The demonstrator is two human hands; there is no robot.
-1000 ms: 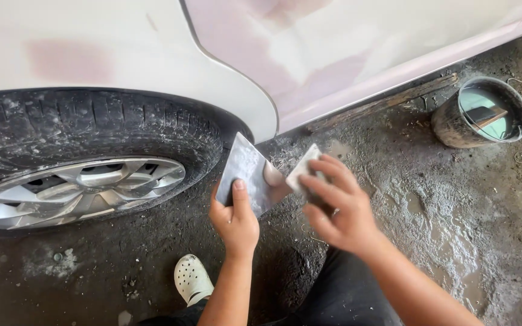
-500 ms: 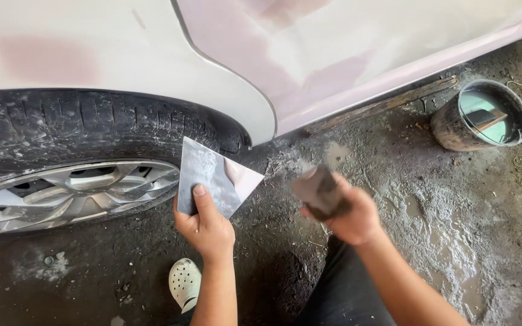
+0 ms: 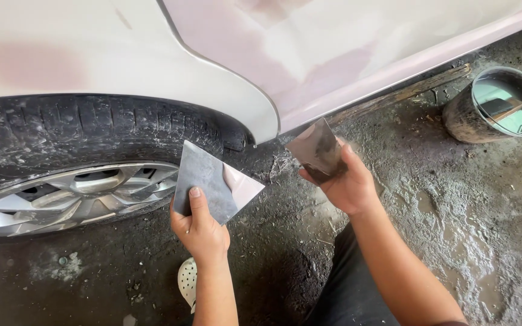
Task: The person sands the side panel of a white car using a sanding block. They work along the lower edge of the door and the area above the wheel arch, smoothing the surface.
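Tyre (image 3: 92, 130) and silver alloy wheel (image 3: 61, 196) at far left, under a white car panel (image 3: 333, 54) patched with pink filler. Just right of the wheel, left hand (image 3: 203, 232) clamped on a square metal plate (image 3: 203, 178), thumb across its face, a smear of pink filler at its right corner. White clog (image 3: 186, 281) on the dirty ground below.

Further right, right hand (image 3: 348, 184) closed around a small dark spreader (image 3: 316, 150), raised near the panel's lower edge, well apart from the plate. Dark bucket (image 3: 496, 102) at far right.

Seemingly between loading filler and spreading it; next, a flat, steady pass of the spreader called for.

A second ago, plate and spreader touching; now separated. Half a second ago, spreader lower and blurred; now higher and sharp.
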